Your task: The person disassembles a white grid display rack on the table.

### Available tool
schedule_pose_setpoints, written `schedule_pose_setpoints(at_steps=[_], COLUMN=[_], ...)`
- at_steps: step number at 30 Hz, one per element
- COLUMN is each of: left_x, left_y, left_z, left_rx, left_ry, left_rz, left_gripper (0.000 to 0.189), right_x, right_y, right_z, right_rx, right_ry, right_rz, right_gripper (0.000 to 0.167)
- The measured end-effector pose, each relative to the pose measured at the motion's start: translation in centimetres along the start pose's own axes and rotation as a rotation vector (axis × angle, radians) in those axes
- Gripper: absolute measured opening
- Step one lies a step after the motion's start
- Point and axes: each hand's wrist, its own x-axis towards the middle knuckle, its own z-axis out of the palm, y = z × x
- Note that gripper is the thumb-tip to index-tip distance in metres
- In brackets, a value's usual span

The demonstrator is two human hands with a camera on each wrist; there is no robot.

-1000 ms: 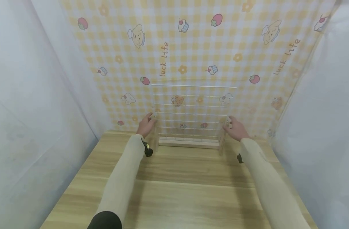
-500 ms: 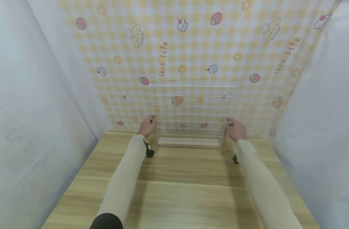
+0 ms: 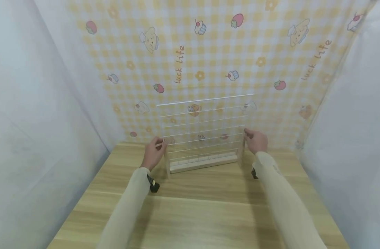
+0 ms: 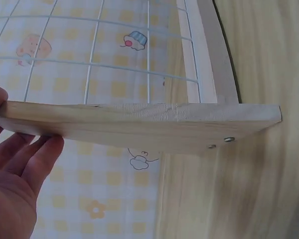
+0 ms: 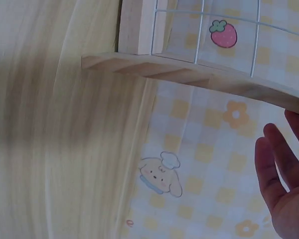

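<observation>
A white wire grid rack (image 3: pixel 204 164) with a wooden base bar and wooden side boards stands on the tabletop, turned with its left end nearer. My left hand (image 3: pixel 153 153) pinches the upper end of the left side board. In the left wrist view, the thumb is on one face of that board (image 4: pixel 139 124) and the fingers (image 4: pixel 44 162) on the other; two screw heads show near its far end. My right hand (image 3: pixel 256 141) pinches the top of the right side board (image 5: pixel 204 77), partly cut off in the right wrist view, with the other fingers (image 5: pixel 271 172) held off the wood.
Behind the rack hangs a yellow checked cloth (image 3: pixel 199 52) with cartoon prints. White sheets (image 3: pixel 37 138) hang on both sides of the wooden table (image 3: pixel 205 214). Dark wrist camera mounts (image 3: pixel 154 185) sit at both sleeves.
The rack's left end has swung toward me with my left hand, while its right end stays near its place. Both hands have closed from loose fingers onto the side boards.
</observation>
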Motion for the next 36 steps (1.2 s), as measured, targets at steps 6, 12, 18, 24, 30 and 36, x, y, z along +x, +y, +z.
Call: schedule_pose_setpoints(at_steps=[6,12,18,24,30,36], left_x=[-3.4,-6.6,-7.9,-8.2,-8.7,-8.5], left_y=[-0.3,-0.1,0.5,0.5,0.8,0.6], left_z=[0.6,1.5,1.8,2.2,2.7,2.9], left_rx=[-0.058,-0.107,-0.128,-0.21,-0.224,-0.227], left_ry=[0.11,0.206,0.263,0.317,0.359,0.364], left_rz=[-0.006,-0.027,-0.004,-0.039,-0.055,-0.079], left_gripper=[0.023,0.022,0.02,0.027,0.026,0.026], right_x=[0.6,0.9,0.8,-1.5,-4.5,-5.8], right_y=[-0.7,-1.4,-2.1,-3.8,-5.7,-7.0], right_z=[0.6,1.3,2.2,5.6,10.2,12.7], right_rx=[-0.066,-0.104,-0.087,0.293,0.662,0.721], right_ry=[-0.007,-0.05,-0.025,0.232,0.273,0.204], right_rz=[-0.028,0.014,0.007,0.108,0.153,0.139], right_gripper=[0.035,0.036,0.04,0.034,0.042,0.057])
